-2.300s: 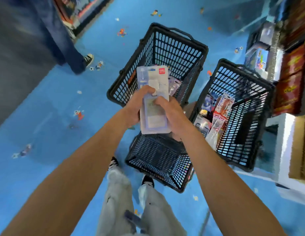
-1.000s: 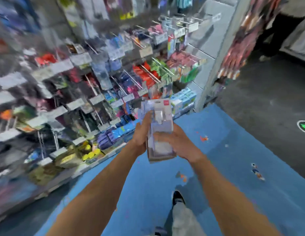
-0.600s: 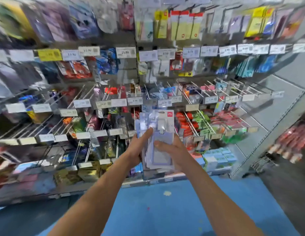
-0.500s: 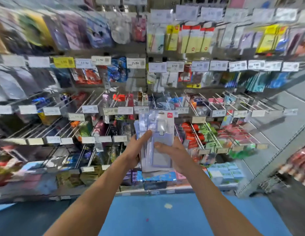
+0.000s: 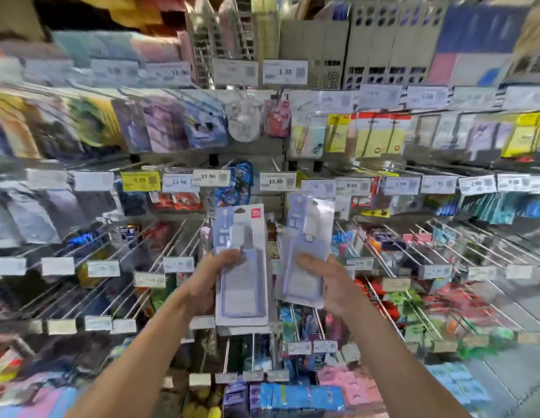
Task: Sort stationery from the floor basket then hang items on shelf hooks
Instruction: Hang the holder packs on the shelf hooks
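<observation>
I stand facing a shelf wall full of hooks [image 5: 380, 251]. My left hand [image 5: 208, 279] grips a pale lilac blister pack [image 5: 241, 267] with a red logo at its top corner, held upright, thumb on its front. My right hand [image 5: 326, 285] grips a second, similar lilac blister pack [image 5: 305, 251], tilted a little to the right and raised slightly higher. The two packs are apart, side by side in front of the middle rows of hooks. The floor basket is out of view.
Rows of metal hooks with white price tags [image 5: 274, 181] carry hanging stationery packs all across the wall. Grey file holders [image 5: 383, 40] stand on the top shelf. Blue and pink packs [image 5: 302, 396] fill the bottom row. The picture is motion-blurred at the sides.
I turned from the baskets to the shelf wall and moved closer. The stack held in both hands has been split: each hand now holds one pack, and both are raised higher.
</observation>
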`<action>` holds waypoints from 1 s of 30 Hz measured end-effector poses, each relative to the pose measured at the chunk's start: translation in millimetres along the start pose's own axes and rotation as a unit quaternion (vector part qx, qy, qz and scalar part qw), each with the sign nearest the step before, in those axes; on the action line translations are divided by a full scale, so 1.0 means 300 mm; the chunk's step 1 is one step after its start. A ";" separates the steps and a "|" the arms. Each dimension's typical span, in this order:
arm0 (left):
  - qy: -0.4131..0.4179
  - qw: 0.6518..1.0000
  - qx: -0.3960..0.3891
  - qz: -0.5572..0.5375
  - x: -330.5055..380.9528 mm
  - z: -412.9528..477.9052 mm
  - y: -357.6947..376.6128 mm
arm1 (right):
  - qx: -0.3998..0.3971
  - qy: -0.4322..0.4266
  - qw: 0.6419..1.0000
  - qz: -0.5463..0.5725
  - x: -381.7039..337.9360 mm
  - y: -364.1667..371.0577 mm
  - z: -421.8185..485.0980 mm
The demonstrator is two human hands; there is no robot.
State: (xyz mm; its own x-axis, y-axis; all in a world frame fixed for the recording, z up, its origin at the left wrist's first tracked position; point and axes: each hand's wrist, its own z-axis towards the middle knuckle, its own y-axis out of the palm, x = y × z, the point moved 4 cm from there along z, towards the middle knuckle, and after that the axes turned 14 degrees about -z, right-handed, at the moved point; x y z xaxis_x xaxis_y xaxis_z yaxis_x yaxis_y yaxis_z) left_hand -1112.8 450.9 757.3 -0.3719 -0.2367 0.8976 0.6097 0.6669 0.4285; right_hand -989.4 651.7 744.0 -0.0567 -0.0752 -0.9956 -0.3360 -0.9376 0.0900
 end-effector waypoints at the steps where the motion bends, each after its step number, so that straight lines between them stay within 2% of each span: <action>1: 0.004 1.000 -0.018 0.011 0.025 0.029 -0.023 | 0.002 -0.001 1.000 -0.014 0.000 -0.014 0.020; 8: 0.047 0.988 -0.138 0.048 0.240 0.160 0.010 | 0.079 0.004 0.976 -0.201 0.097 -0.071 0.127; 14: 0.037 0.979 -0.198 -0.013 0.326 0.222 0.080 | 0.143 0.016 0.976 -0.165 0.084 -0.060 0.229; 20: 0.038 0.971 -0.219 -0.093 0.359 0.279 0.108 | 0.136 -0.013 0.965 -0.226 0.038 -0.061 0.311; 24: 0.057 0.974 -0.196 -0.102 0.378 0.324 0.123 | 0.127 -0.031 0.962 -0.240 0.022 -0.064 0.365; 30: 0.068 0.959 -0.247 -0.121 0.383 0.348 0.104 | 0.089 -0.058 0.969 -0.223 0.029 -0.070 0.395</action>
State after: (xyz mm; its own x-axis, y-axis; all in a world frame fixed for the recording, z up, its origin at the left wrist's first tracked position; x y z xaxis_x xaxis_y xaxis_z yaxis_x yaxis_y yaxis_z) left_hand -1209.5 518.3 862.9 -0.4705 -0.4540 0.7567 0.7867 0.1726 0.5927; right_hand -1094.3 711.1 736.7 0.0299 0.3718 -0.9278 -0.5077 -0.7940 -0.3345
